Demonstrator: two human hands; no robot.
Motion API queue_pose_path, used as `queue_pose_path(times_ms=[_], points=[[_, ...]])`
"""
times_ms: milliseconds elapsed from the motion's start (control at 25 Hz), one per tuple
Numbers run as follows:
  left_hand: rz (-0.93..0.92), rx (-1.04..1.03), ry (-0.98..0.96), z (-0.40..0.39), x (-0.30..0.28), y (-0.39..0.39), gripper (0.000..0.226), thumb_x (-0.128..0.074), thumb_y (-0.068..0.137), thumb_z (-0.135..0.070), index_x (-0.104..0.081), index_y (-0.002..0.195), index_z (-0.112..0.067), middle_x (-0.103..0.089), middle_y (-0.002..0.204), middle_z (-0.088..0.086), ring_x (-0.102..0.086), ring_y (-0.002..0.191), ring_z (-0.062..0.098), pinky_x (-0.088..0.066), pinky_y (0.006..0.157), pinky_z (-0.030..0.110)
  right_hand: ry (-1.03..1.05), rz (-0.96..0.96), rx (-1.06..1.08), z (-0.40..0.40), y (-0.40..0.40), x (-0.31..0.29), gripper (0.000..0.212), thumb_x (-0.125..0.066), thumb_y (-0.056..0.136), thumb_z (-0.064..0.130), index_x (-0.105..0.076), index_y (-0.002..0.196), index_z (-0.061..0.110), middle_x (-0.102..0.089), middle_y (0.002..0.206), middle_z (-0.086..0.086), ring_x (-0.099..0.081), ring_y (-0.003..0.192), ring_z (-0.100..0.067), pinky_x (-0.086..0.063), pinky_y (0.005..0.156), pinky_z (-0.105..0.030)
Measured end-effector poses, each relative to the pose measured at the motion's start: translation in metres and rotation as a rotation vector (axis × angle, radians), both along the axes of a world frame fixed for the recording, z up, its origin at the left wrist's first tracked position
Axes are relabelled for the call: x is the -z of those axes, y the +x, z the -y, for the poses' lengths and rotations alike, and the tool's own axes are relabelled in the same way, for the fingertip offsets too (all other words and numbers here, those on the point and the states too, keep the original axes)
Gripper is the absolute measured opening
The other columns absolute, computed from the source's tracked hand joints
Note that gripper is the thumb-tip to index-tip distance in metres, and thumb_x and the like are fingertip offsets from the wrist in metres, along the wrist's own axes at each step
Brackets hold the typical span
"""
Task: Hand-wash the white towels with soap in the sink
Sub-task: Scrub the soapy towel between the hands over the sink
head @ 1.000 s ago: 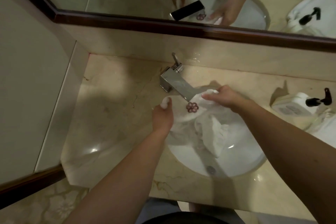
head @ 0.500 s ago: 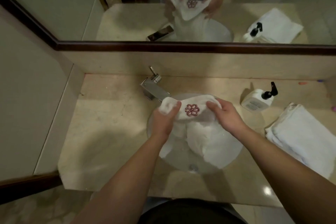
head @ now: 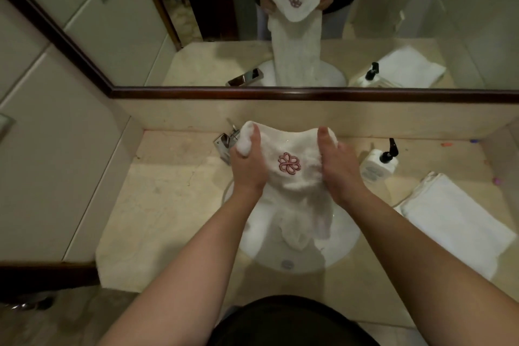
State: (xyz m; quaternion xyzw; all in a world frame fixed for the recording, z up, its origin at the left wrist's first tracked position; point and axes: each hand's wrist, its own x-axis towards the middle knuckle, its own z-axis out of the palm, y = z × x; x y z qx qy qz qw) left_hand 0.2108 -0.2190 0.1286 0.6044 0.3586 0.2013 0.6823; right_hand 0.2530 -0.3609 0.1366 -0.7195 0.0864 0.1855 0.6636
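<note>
White towel (head: 292, 174) with pink embroidered flower emblem (head: 289, 163): held up over the sink (head: 345, 247), top edge stretched between both hands, lower part hanging down into the basin. Left hand (head: 248, 161): fingers curled round the towel's upper left corner, a wad of cloth bunched in the grip. Right hand (head: 337, 166): thumb on the near face of the towel, remaining fingers behind the cloth, pinching the upper right corner. Hands apart, towel spread flat between them, emblem facing up, about midway between the hands.

Sink: white round basin set in the beige marble worktop (head: 168, 205), near the front edge, drain (head: 287, 263) visible at the bottom. Chrome faucet (head: 224, 143): at the rear of the worktop, partly hidden behind the left hand and towel. White soap dispenser (head: 379, 163) with black pump: right of the sink, toward the rear edge. Folded white towels (head: 455, 222): stacked at the right end of the worktop, near the dispenser but apart from it. Mirror (head: 280, 22) with dark wooden frame: above the rear edge, reflecting the person, the held towel and the worktop items.
</note>
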Motion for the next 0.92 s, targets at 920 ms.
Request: queue_pose_path(times_ms=[920], points=[[0.003, 0.234, -0.129, 0.077, -0.005, -0.018, 0.024, -0.053, 0.102, -0.025, -0.069, 0.086, -0.021, -0.071, 0.072, -0.01, -0.066, 0.073, 0.003, -0.052, 0.068, 0.02, -0.185, 0.237, 0.06, -0.006, -0.026, 0.0, 0.041, -0.051, 0.097, 0.041, -0.058, 0.064, 0.018, -0.063, 0.064, -0.005, -0.062, 0.064, -0.023, -0.05, 0.065, -0.039]])
